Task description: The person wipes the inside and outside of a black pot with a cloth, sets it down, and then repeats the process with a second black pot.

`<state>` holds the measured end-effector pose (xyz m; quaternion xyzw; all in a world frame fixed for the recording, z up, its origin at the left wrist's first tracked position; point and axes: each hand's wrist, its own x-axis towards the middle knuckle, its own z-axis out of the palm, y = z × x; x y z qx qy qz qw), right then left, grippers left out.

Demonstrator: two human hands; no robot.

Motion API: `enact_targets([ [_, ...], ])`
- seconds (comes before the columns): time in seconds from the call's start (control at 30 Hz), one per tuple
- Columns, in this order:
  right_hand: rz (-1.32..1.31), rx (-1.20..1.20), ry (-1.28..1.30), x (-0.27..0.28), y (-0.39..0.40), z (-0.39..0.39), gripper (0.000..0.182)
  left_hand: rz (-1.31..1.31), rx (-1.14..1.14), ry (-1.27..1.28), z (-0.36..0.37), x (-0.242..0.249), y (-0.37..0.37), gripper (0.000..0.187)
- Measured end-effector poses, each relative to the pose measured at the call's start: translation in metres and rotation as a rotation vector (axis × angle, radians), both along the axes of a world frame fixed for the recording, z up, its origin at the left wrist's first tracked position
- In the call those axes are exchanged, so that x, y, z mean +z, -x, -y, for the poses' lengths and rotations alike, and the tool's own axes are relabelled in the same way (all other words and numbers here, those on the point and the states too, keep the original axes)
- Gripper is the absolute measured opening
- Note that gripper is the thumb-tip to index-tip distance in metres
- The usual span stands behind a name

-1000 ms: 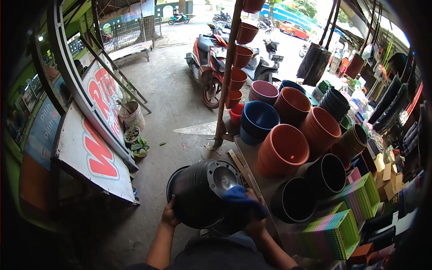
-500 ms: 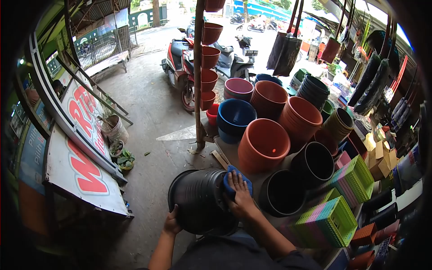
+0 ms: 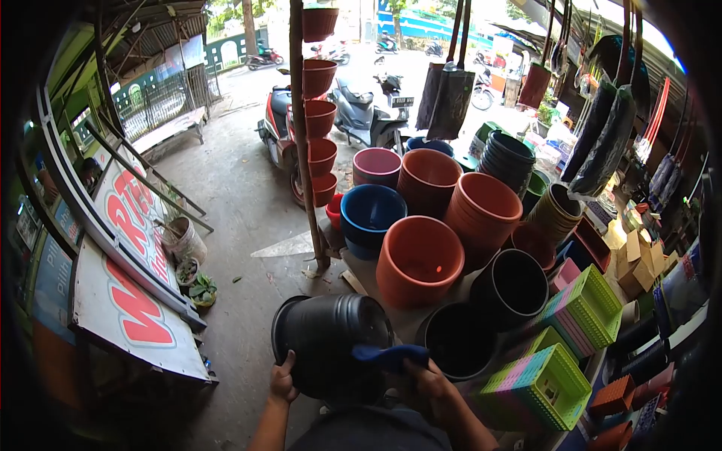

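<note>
A black plastic plant pot (image 3: 320, 342) lies tilted on its side before my body, its wide rim to the left and its base to the right. My left hand (image 3: 284, 379) grips it from the lower left, thumb up along the wall. My right hand (image 3: 427, 385) is closed around one end of a blue cloth (image 3: 383, 355). The cloth's other end stretches left over the pot near its base. Part of my right hand's fingers is in shadow.
Orange pots (image 3: 421, 263), a blue pot (image 3: 372, 214) and black pots (image 3: 510, 289) stand ahead to the right. Green baskets (image 3: 565, 387) are stacked at the right. A pole (image 3: 302, 150) with hanging planters rises ahead; a white signboard (image 3: 143, 316) is at the left.
My right hand has gone from lying flat with the cloth on the pot's base to gripping the cloth lower and further right. The pot has turned slightly, and the view has shifted.
</note>
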<state>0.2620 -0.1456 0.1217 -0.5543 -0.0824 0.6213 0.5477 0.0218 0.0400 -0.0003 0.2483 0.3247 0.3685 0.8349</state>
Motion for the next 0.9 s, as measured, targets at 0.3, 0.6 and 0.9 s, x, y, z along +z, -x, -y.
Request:
enact_targets([
  [0.3, 0.619, -0.309, -0.374, -0.051, -0.035, -0.02, 0.061, -0.768, -0.487, -0.952, 0.029, 0.067, -0.076, 0.032],
  [0.6, 0.537, -0.383, -0.261, -0.065, -0.07, -0.013, 0.073, -1.015, -1.018, -1.463, 0.079, 0.099, -0.142, 0.03],
  [0.9, 0.496, -0.751, -0.369, -0.031, -0.129, 0.062, 0.069, -0.614, -0.912, -1.631, 0.094, 0.169, -0.159, 0.038],
])
